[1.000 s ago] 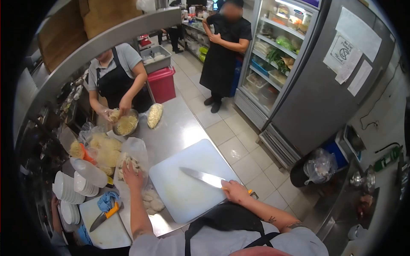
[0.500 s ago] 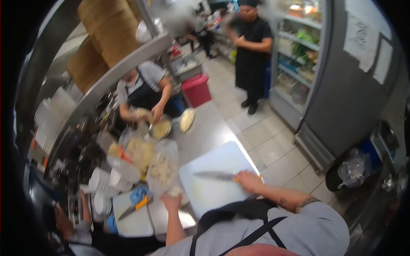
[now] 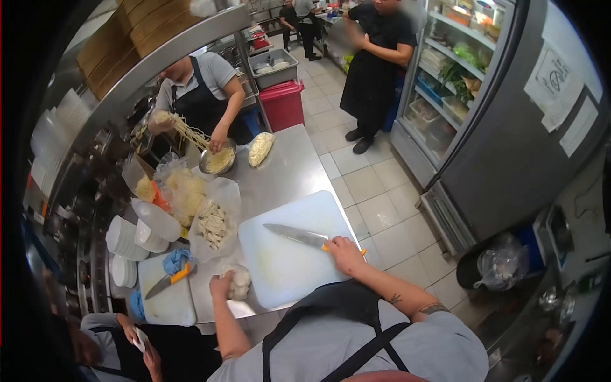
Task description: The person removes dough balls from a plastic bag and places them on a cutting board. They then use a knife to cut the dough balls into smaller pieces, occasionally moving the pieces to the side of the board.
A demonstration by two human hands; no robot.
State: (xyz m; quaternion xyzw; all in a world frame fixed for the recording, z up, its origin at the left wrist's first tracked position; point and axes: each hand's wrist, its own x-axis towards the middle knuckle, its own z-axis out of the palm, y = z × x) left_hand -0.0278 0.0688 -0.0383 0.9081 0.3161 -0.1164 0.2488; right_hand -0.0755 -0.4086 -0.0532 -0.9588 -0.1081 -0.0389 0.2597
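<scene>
My right hand (image 3: 347, 258) is closed around the orange handle of a large kitchen knife (image 3: 296, 235). Its blade lies over the white cutting board (image 3: 286, 280), pointing left. My left hand (image 3: 220, 285) grips the side of a clear plastic bag (image 3: 240, 284) with pale contents, on the steel counter left of the board. What exactly is inside cannot be made out. Just beyond, an open plastic bag (image 3: 230, 190) holds pale cut strips (image 3: 212, 226).
Another board (image 3: 178, 305) bears an orange-handled knife (image 3: 167, 280) and a blue cloth (image 3: 177, 261). White tubs (image 3: 124, 239) stand behind. Across the counter (image 3: 289, 165), a person lifts noodles (image 3: 191, 135) over a metal bowl (image 3: 218, 159). Another person (image 3: 375, 70) stands by the fridge (image 3: 439, 95).
The view has shifted, so more of the far kitchen shows. The person across now raises a strand of noodles from the bowl. The co-worker at lower left now holds something white.
</scene>
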